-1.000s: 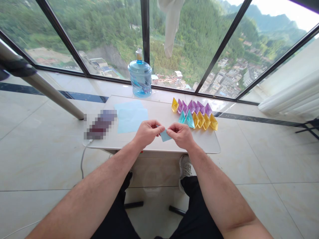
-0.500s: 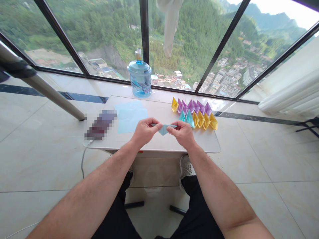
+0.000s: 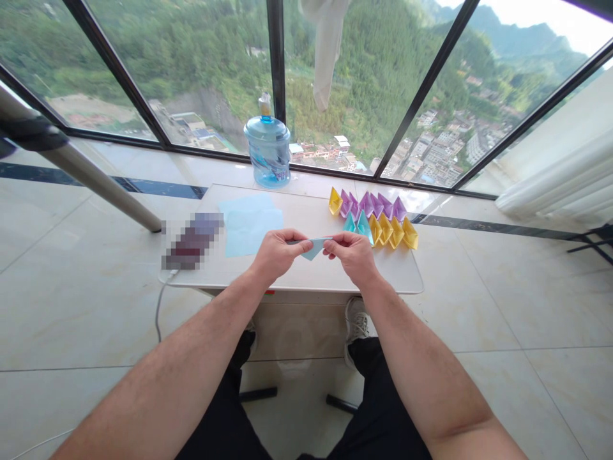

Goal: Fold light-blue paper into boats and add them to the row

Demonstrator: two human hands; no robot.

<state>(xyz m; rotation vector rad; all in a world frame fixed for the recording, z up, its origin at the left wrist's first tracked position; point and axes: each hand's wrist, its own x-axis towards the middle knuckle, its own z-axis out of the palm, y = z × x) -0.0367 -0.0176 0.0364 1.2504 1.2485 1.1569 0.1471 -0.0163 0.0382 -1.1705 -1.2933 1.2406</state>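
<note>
A small piece of folded light-blue paper point(image 3: 313, 249) is held above the front of the table, its lower tip pointing down toward me. My left hand point(image 3: 279, 252) pinches its left side between thumb and fingers. At its upper right corner, my right hand point(image 3: 353, 253) is closed with thumb and fingertips on the edge. Flat sheets of light-blue paper point(image 3: 253, 227) lie to the left of my hands. Just beyond my right hand stand two teal paper boats point(image 3: 364, 228), beside several yellow paper boats point(image 3: 396, 232) and several purple ones point(image 3: 366, 203).
The low white table point(image 3: 306, 281) has rounded corners. A blurred-out object point(image 3: 194, 241) with a grey cable point(image 3: 159, 313) lies at its left end. Behind the table, a blue water jug point(image 3: 268, 153) stands by the window. A slanted pole point(image 3: 110, 172) rises on the left.
My right hand has shifted its grip to the corner of the folded paper, and its fingers are more curled. The paper has turned slightly and shows more of its front face.
</note>
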